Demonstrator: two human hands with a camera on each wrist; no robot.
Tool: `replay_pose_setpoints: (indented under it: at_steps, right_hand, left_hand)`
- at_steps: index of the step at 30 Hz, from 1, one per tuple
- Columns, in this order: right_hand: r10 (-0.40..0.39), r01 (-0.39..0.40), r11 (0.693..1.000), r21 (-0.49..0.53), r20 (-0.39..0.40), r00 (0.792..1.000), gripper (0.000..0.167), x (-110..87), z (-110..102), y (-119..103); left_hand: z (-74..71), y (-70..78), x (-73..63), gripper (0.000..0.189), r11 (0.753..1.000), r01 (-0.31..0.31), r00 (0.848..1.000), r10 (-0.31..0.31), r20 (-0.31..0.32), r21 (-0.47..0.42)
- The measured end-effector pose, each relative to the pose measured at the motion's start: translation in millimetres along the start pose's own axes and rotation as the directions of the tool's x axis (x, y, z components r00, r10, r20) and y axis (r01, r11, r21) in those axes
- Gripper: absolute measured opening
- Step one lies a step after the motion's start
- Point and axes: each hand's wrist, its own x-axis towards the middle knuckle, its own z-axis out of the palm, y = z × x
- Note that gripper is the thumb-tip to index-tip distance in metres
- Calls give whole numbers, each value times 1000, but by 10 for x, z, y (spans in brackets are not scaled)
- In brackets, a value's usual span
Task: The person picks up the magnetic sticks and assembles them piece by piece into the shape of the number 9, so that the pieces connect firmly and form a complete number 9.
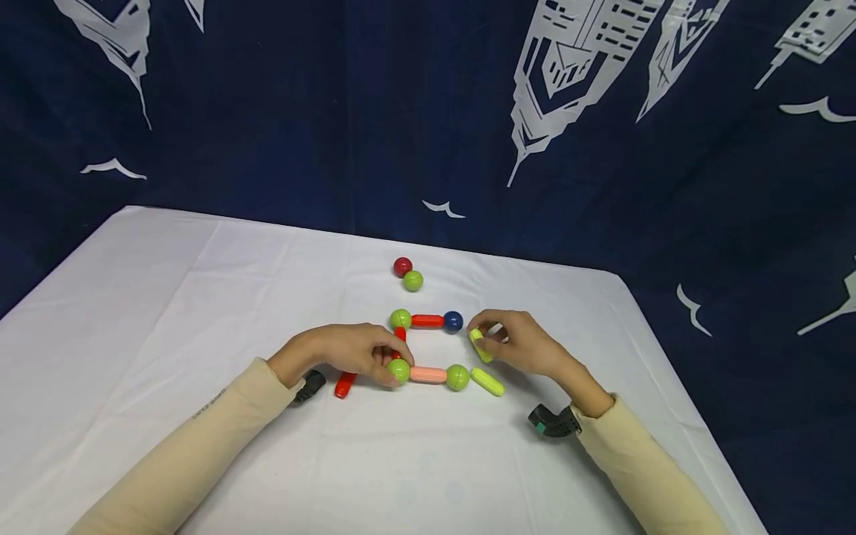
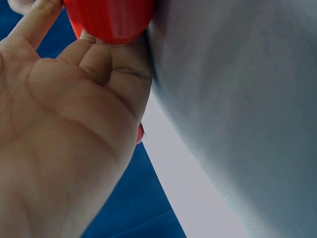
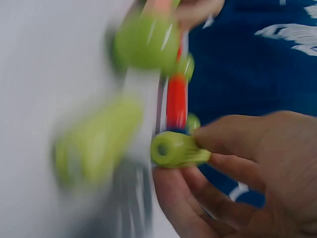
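My left hand point(image 1: 364, 353) pinches a green ball point(image 1: 399, 371) at the near left corner of a ball-and-rod toy frame. Joined to that ball are a pink rod point(image 1: 428, 374) running to another green ball point(image 1: 458, 377) and a red rod point(image 1: 400, 334) leading to the far corner. There, a second red rod point(image 1: 426, 321) links a green ball point(image 1: 400, 319) to a dark blue ball point(image 1: 452, 322). Between thumb and fingers, my right hand point(image 1: 524, 345) holds a yellow-green rod point(image 3: 176, 149) close to the blue ball, its round end hole showing in the right wrist view.
Another yellow-green rod point(image 1: 487, 382) lies beside the near right green ball. One more red rod point(image 1: 345, 384) lies partly under my left hand. Farther back on the white cloth point(image 1: 301, 267) sit a red ball point(image 1: 403, 267) and a green ball point(image 1: 413, 280). A dark blue curtain point(image 1: 281, 111) hangs behind.
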Motion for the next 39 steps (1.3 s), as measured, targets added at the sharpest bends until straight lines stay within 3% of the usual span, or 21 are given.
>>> replay_pose_setpoints:
  at_steps: [2, 5, 10, 18, 23, 28, 34, 39]
  right_hand:
    - [49, -41, 990, 136, -50, 998, 23, 25, 62, -47]
    - [143, -116, 930, 348, -54, 988, 27, 53, 158, -110]
    - [220, -185, 860, 476, -18, 975, 34, 97, 247, -143]
    - [250, -232, 849, 475, 26, 968, 62, 179, 246, -89]
    - [281, -285, 871, 400, 70, 957, 67, 250, 250, -67]
    - [305, -298, 886, 356, 37, 952, 77, 291, 255, -107]
    - [331, -324, 865, 384, 49, 942, 74, 299, 260, -166]
    - [361, -354, 869, 346, 47, 931, 78, 330, 273, -212]
  left_hand:
    - [-1, -8, 2, 29, 1000, -2, 1000, 2, 3, 1]
    - [0, -19, 8, 29, 1000, -7, 1000, 7, 6, -3]
    - [-2, -20, 6, 29, 1000, -9, 1000, 9, 6, -6]
    - [-2, -13, 6, 29, 1000, 6, 1000, -6, -3, -4]
    - [6, -22, 9, 28, 1000, -8, 1000, 8, -1, -2]
    - [3, -15, 4, 28, 1000, -22, 1000, 22, -1, -2]
    - [3, -5, 6, 29, 999, -27, 1000, 27, -4, 19]
    - [0, 3, 4, 29, 999, -31, 1000, 31, -4, 21]
